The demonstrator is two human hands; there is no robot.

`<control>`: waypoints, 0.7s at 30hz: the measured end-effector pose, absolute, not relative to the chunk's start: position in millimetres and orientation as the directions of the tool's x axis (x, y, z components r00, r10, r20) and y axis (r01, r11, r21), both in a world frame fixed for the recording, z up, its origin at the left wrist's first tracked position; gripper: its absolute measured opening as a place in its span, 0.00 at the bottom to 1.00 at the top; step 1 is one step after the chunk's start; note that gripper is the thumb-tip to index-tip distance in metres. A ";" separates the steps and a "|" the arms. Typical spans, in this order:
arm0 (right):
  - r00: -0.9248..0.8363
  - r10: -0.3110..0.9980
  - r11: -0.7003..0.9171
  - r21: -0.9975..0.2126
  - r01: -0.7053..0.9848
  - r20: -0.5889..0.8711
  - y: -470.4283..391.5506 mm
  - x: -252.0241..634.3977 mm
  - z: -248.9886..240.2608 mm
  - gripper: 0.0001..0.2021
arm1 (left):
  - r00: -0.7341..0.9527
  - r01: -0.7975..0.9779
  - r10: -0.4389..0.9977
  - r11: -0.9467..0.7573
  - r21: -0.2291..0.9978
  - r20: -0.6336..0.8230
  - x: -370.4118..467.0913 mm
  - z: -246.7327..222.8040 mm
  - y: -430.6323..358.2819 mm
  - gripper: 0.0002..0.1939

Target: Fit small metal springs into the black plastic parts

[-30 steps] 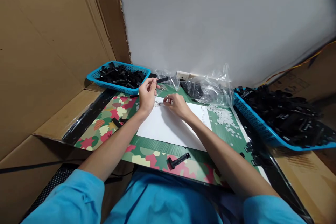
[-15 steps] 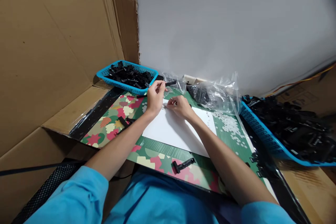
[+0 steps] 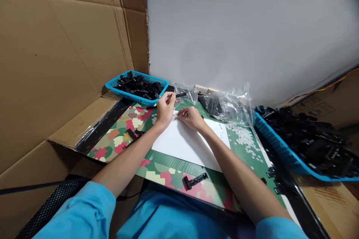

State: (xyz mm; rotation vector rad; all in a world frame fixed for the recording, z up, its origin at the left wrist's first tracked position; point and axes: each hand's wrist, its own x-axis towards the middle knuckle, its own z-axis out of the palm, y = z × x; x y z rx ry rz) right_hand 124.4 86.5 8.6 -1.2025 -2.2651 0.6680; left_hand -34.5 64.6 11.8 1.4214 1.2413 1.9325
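Note:
My left hand (image 3: 165, 109) is closed around a slim black plastic part (image 3: 181, 95), which sticks out to the right past the fingers. Just below and to its right, my right hand (image 3: 191, 118) is lowered to the far edge of a white sheet (image 3: 185, 145). Its thumb and fingers are pinched together; what they hold, if anything, is too small to name. Tiny shiny pieces (image 3: 174, 117) lie by those fingertips. Another black plastic part (image 3: 195, 181) rests near the table's front edge.
A blue basket (image 3: 109, 84) of black parts stands at the back left, and a larger blue basket (image 3: 276, 142) at the right. Clear plastic bags (image 3: 238, 104) lie along the wall. Small white discs (image 3: 244, 138) are scattered right of the sheet. Cardboard (image 3: 70, 44) walls the left.
The view has tilted slightly, so the scene sits a little lower. Both hands keep nearly the same place and grip, with the black part still in my left hand.

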 end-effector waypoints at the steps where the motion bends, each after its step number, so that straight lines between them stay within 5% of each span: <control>1: -0.495 0.849 0.491 -0.620 0.612 0.183 87.0 123.6 8.4 0.05 | -0.375 0.158 0.765 -0.503 0.849 0.523 -34.4 11.9 64.4 0.15; 21: -0.561 0.807 0.530 -0.644 0.552 0.184 83.1 131.7 24.7 0.06 | -0.379 0.148 0.763 -0.508 0.848 0.524 -33.7 12.0 65.1 0.13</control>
